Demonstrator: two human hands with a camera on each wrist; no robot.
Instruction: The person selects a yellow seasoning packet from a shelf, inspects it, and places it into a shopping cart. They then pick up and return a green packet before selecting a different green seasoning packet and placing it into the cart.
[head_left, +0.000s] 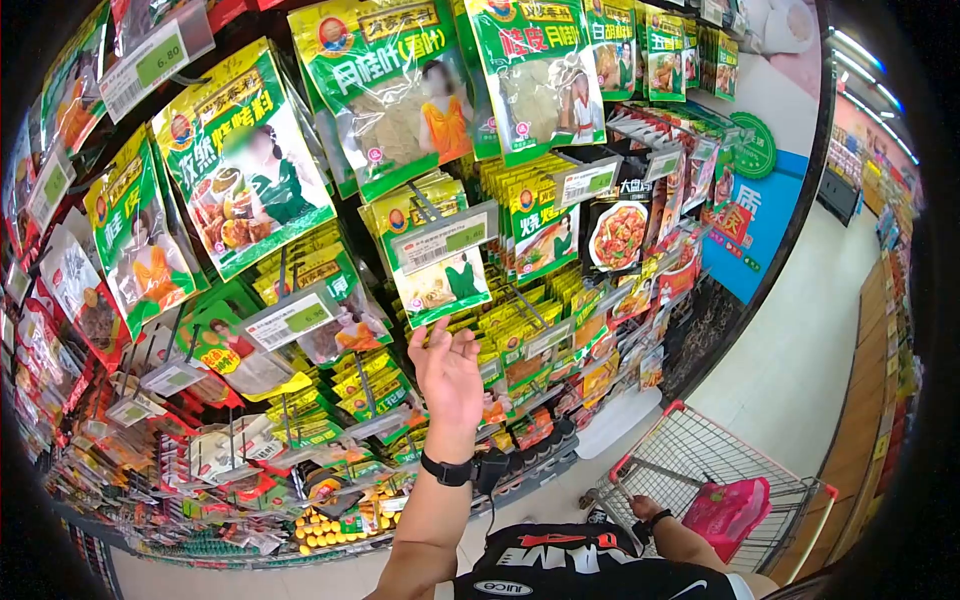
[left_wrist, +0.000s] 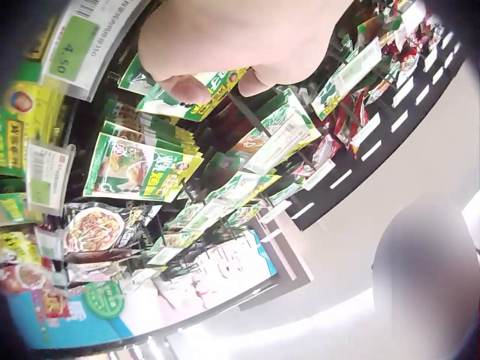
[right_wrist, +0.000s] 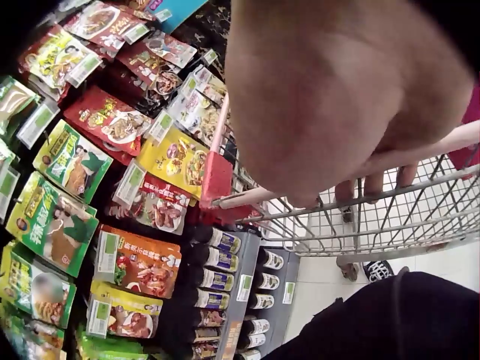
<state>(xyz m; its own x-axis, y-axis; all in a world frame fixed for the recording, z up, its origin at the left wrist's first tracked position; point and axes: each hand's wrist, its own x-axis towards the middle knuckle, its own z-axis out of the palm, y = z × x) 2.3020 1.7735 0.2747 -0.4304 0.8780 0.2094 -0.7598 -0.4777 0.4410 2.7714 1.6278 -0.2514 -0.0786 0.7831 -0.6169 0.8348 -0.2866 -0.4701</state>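
Touching packet (head_left: pixel 438 290) edge, left fingers (head_left: pixel 438 337); open aisle (head_left: pixel 765 345).

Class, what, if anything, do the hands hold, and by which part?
Right hand: the cart, by its bar. Left hand: at the bottom of a packet; whether it holds it cannot be told.

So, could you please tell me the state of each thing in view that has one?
Left grip: fingertips at the lower edge of the green packet; pinching unclear
Green packet: hanging
Price tag: mounted in front of the green packet
Right grip: curled round the cart handle
Shopping cart: upright, holding the pink bag
Pink bag: sealed or open unclear
Watch: worn
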